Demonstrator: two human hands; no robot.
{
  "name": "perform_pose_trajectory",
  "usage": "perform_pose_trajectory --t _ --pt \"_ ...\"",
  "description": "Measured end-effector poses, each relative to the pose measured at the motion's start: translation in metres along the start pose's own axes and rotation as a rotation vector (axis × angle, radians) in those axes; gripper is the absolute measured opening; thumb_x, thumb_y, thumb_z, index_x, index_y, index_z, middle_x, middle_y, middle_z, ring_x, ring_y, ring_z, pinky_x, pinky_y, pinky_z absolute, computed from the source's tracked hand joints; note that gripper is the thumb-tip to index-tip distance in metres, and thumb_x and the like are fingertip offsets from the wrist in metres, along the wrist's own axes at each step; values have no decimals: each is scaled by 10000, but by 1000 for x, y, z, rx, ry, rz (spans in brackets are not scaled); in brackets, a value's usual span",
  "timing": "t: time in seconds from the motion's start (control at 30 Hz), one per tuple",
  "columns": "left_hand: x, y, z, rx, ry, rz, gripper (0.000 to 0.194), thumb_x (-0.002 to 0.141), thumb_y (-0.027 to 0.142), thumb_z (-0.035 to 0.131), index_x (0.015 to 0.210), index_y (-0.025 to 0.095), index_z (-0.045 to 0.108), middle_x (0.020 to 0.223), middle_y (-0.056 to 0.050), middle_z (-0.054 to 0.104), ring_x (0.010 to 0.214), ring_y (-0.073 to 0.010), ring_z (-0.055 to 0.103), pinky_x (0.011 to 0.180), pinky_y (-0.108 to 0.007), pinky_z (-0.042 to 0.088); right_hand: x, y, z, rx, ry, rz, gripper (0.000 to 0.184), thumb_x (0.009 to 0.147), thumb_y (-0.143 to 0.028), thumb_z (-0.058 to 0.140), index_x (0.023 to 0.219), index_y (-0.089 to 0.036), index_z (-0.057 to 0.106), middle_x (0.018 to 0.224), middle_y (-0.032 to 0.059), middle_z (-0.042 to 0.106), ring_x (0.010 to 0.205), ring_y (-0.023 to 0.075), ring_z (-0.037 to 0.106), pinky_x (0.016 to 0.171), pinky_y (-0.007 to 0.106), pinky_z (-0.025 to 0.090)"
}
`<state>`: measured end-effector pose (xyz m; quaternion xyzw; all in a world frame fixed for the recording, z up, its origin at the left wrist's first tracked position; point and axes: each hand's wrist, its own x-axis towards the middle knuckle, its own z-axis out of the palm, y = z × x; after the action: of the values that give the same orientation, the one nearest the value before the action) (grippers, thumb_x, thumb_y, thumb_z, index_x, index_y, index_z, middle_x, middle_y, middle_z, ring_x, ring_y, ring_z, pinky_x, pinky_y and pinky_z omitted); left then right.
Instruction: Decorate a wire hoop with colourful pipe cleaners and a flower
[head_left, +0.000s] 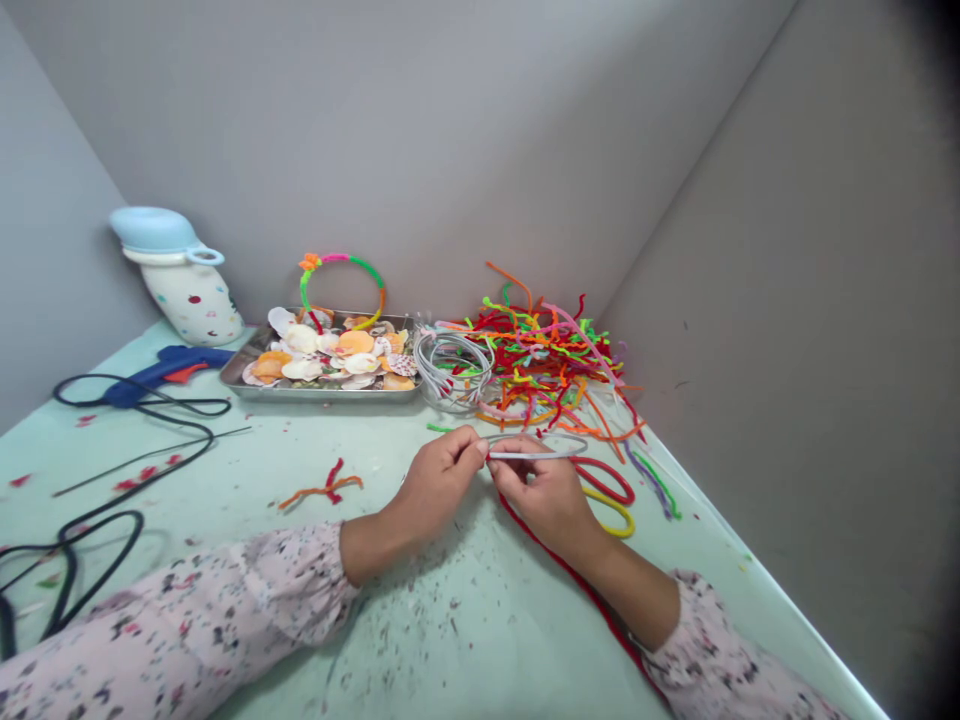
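My left hand [439, 478] and my right hand [546, 492] meet low over the pale green table [225, 520], both pinched on a thin grey headband [551, 447] that curves away to the right. A long red pipe cleaner [570, 575] runs under my right wrist towards me. Red and yellow pipe cleaner loops [611, 500] lie just right of my right hand. Both sleeves are pink with a flower print.
A heap of coloured pipe cleaners [547, 365] lies at the back right, beside a bundle of grey headbands [452, 368]. A metal tray of shells [330, 362], a wrapped headband [341, 285], a blue glue gun [161, 372] with black cable [112, 470], and a white-and-blue jug [184, 280] stand at the back left.
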<state>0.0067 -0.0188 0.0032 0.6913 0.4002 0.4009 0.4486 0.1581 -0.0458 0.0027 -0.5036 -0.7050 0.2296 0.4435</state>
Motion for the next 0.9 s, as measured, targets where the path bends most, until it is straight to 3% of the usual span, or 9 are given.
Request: perform_pose_trajectory --t 0.13,0.47,0.77,0.9 --pt "-1 4 0 -39 -17 -5 262 858 339 415 647 183 426 641 26 409 654 -135 382 613 -237 311 1 1 -2 -110 37 -145 135 796 -156 526 832 -190 652 783 28 662 725 161 602 685 280 478" --pt "-1 5 1 -148 -58 1 264 869 337 428 661 175 445 645 32 386 651 -122 366 620 -233 312 -1 11 -2 -182 93 -316 142 799 -119 534 861 -196 636 786 28 665 719 151 605 662 274 492" --pt "-2 7 2 -219 -64 -5 278 873 328 446 644 174 418 609 47 338 589 -103 311 575 -230 276 -2 9 -2 -194 155 -350 157 796 -108 542 881 -204 632 812 28 674 747 153 622 652 265 501" --pt "-2 4 3 -247 -34 -42 307 874 349 455 628 174 397 587 51 336 567 -97 301 550 -230 262 -1 6 -4 -193 98 -267 125 817 -140 538 883 -190 631 819 36 675 762 158 625 712 281 498"
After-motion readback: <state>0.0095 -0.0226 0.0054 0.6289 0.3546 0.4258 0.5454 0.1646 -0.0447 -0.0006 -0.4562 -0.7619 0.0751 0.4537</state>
